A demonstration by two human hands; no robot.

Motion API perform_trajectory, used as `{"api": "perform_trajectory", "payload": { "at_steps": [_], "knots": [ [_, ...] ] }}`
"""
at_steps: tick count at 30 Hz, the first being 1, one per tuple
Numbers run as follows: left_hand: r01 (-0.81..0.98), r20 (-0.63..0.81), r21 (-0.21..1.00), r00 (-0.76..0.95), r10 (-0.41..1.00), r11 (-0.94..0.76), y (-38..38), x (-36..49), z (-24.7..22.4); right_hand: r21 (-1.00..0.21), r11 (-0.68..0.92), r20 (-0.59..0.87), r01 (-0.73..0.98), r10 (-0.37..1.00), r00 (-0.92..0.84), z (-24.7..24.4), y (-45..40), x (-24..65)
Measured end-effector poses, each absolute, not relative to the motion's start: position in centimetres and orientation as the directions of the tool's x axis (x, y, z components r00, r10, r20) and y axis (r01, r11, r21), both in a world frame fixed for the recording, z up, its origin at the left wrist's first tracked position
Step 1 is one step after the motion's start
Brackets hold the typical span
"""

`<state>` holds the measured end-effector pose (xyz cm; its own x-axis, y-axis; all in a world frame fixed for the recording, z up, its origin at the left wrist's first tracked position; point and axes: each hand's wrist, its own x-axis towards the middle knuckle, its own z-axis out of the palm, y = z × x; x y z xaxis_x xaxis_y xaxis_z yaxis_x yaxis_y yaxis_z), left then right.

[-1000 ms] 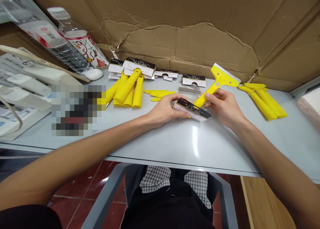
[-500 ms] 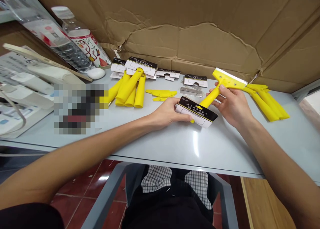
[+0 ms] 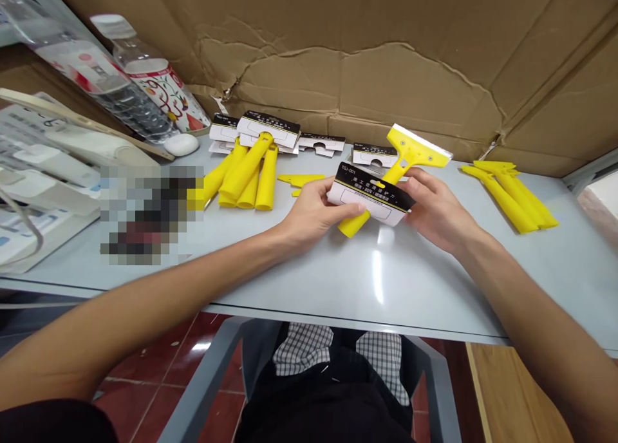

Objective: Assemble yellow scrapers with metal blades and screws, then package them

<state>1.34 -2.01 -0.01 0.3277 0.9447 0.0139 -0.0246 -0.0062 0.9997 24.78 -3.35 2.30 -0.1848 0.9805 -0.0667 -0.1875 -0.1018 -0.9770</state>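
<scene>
A yellow scraper (image 3: 410,154) with a metal blade edge tilts up to the right, its handle running through a black-and-white packaging card (image 3: 367,210) marked TGJ-001. My left hand (image 3: 313,211) is closed on the card's left part, thumb across its front and fingers behind. At the card's right end, my right hand (image 3: 439,208) is closed too, with its thumb by the card's edge. The handle's lower end pokes out below the card. Some of my right fingers are hidden behind card and scraper.
Carded yellow scrapers (image 3: 244,172) lie left of centre, and uncarded yellow pieces (image 3: 519,198) lie at right. Loose cards (image 3: 322,143) and yellow strips (image 3: 302,179) are behind my hands. Bottles (image 3: 161,85) and white boxes (image 3: 43,166) stand left. Cardboard (image 3: 347,76) backs the table.
The scraper has slid down and left through the card, so its handle end sticks out further below. My right hand has shifted from the scraper's neck to the card's right end.
</scene>
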Motion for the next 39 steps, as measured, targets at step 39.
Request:
{"api": "perform_trajectory", "payload": {
  "at_steps": [39],
  "knots": [
    [0.000,-0.211,0.967,0.554,0.805,0.254,-1.7,1.3,0.3,-0.981,-0.006,-0.003,-0.194,1.000,-0.013,2.1,-2.8,25.0]
  ]
}}
